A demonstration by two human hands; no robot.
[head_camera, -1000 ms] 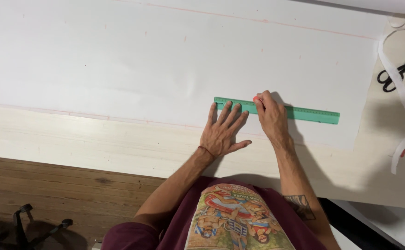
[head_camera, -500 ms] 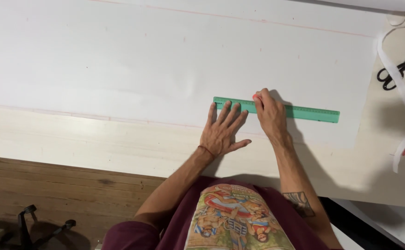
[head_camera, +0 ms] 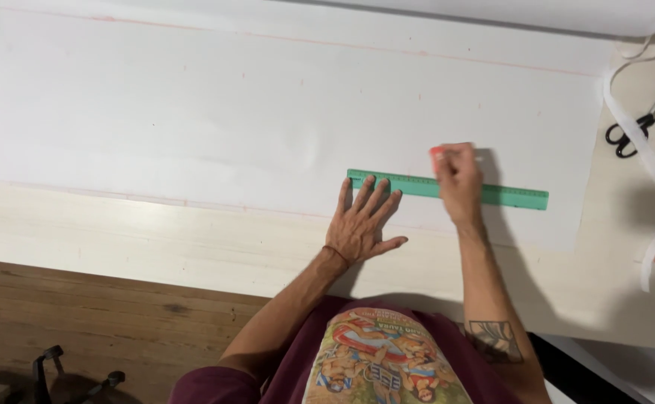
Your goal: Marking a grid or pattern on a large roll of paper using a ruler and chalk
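Lying flat on the white fabric [head_camera: 267, 120] near the table's [head_camera: 118, 239] front edge, the green ruler [head_camera: 507, 196] is pinned by the left hand [head_camera: 363, 224], fingers spread. The right hand [head_camera: 458, 179] pinches a small red chalk [head_camera: 437, 152] at the ruler's far edge. Black scissors [head_camera: 631, 133] rest toward the right edge.
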